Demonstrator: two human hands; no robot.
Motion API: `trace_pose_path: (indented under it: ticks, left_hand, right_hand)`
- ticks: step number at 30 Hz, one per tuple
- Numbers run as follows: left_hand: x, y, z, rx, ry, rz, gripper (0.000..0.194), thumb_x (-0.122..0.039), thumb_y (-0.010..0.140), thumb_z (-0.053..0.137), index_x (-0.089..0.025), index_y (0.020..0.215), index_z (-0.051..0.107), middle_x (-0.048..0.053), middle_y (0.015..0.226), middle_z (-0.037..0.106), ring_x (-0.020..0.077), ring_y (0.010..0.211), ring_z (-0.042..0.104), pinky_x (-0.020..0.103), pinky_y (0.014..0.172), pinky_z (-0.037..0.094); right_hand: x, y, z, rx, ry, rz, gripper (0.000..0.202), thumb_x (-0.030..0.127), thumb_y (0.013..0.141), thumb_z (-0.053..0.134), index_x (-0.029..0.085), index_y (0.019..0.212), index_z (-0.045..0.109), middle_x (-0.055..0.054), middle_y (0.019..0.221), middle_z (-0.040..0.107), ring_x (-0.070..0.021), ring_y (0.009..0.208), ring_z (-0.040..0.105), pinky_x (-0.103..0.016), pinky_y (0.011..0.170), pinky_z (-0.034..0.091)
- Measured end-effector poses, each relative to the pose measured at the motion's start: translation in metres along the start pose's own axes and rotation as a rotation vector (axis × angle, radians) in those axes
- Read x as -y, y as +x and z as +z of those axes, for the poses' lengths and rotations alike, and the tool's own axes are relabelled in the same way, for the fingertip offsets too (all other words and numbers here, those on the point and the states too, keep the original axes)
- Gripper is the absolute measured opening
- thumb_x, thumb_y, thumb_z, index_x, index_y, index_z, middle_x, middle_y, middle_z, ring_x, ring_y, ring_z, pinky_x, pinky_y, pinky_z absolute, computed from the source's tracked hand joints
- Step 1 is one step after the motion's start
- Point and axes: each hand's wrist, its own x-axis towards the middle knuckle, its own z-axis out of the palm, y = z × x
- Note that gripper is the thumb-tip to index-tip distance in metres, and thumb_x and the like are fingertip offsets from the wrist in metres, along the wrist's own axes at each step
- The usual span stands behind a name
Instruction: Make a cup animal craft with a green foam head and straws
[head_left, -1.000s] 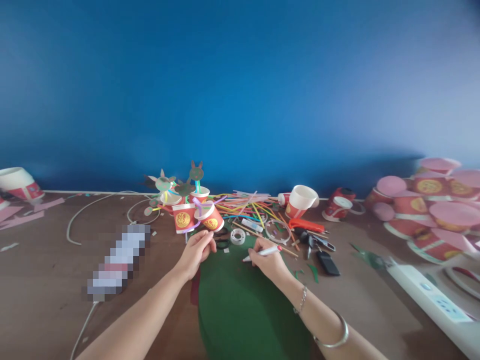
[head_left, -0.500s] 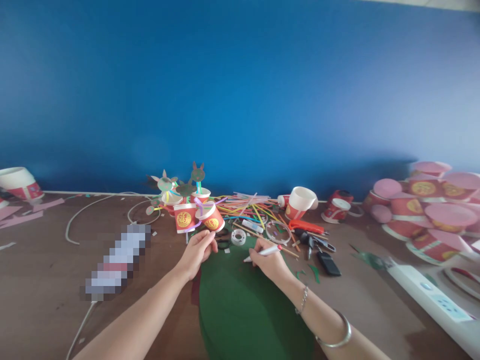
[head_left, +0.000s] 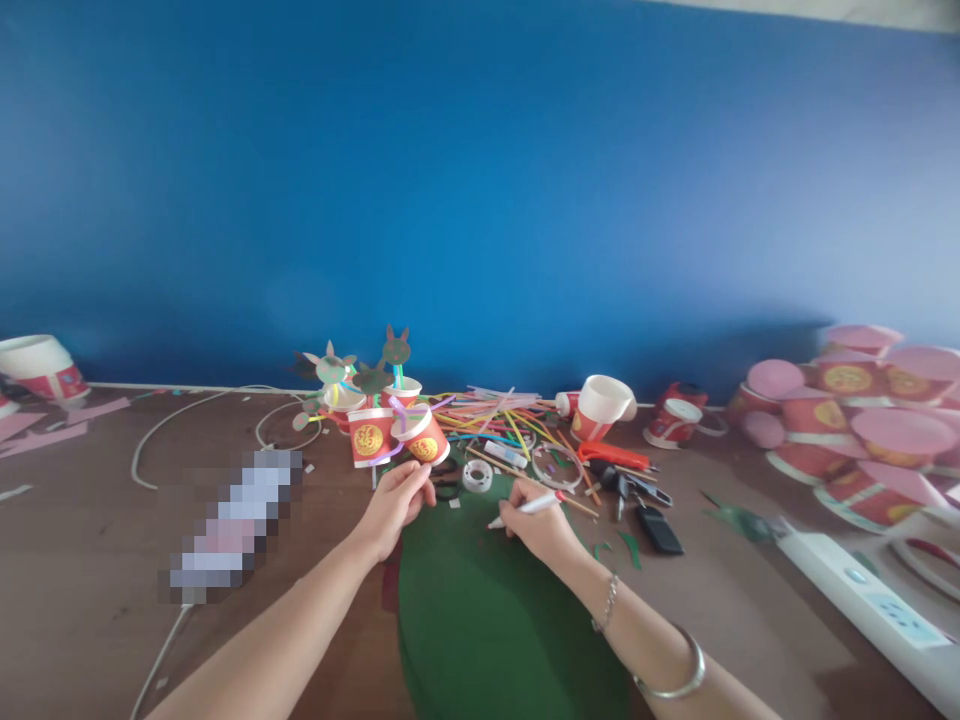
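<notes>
My left hand [head_left: 400, 508] is closed, thumb and fingers pinching the base of a tilted red-and-white paper cup [head_left: 424, 443] with a gold emblem. A purple straw [head_left: 402, 418] shows at the cup's open end, beside a second paper cup [head_left: 370, 437]. In my closed right hand [head_left: 531, 520] is a white marker pen [head_left: 535, 504] with a red end. Its tip points left, over a green oval sheet [head_left: 487, 610]; whether it touches the sheet I cannot tell. Just beyond my hands lies a roll of tape [head_left: 477, 476].
Paper animal figures [head_left: 331, 366] stand in cups at the back. Colourful straws [head_left: 487, 408], an orange cutter [head_left: 613, 456] and keys [head_left: 621, 490] lie beyond my right hand. A power strip [head_left: 862, 590] and stacked paper cups [head_left: 847, 425] are at right, a blurred-out phone-like object [head_left: 236, 525] at left.
</notes>
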Motion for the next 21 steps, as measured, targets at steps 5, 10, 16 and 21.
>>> trace_pose_path:
  ticks: [5,10,16,21]
  left_hand:
    - [-0.001,0.000,0.001,0.002,-0.019,0.000,0.041,-0.048,0.079,0.054,-0.015,0.054,0.051,-0.010,0.034,0.024,0.0024,0.031,0.014,0.020,0.038,0.007]
    - [0.003,0.002,0.001,0.002,-0.030,0.011,0.041,-0.047,0.080,0.054,-0.016,0.054,0.050,-0.010,0.034,0.024,0.0025,0.031,0.015,0.020,0.037,0.008]
    - [0.004,0.003,0.002,0.001,-0.046,0.029,0.041,-0.047,0.080,0.054,-0.015,0.055,0.050,-0.010,0.034,0.024,0.0024,0.031,0.015,0.020,0.038,0.007]
    - [0.001,0.003,0.003,0.010,-0.049,0.019,0.041,-0.048,0.080,0.054,-0.015,0.054,0.050,-0.010,0.033,0.023,0.0026,0.031,0.014,0.021,0.038,0.007]
  right_hand:
    - [0.004,0.002,-0.003,-0.046,0.251,0.100,0.025,0.035,0.072,0.053,0.021,0.055,0.041,0.003,0.041,0.052,-0.0099,0.039,0.044,-0.021,0.041,0.028]
    - [0.013,0.003,-0.004,-0.039,0.427,0.197,0.027,0.038,0.070,0.056,0.021,0.056,0.041,0.005,0.042,0.047,-0.0082,0.039,0.037,-0.020,0.039,0.024]
    - [0.018,0.006,0.012,-0.001,0.199,0.180,0.019,0.024,0.068,0.053,0.021,0.053,0.043,0.005,0.043,0.049,-0.0082,0.039,0.037,-0.020,0.038,0.026]
    - [0.012,0.008,0.019,-0.028,0.095,0.016,0.021,0.023,0.070,0.051,0.021,0.052,0.042,0.004,0.043,0.052,-0.0101,0.041,0.043,-0.022,0.041,0.032]
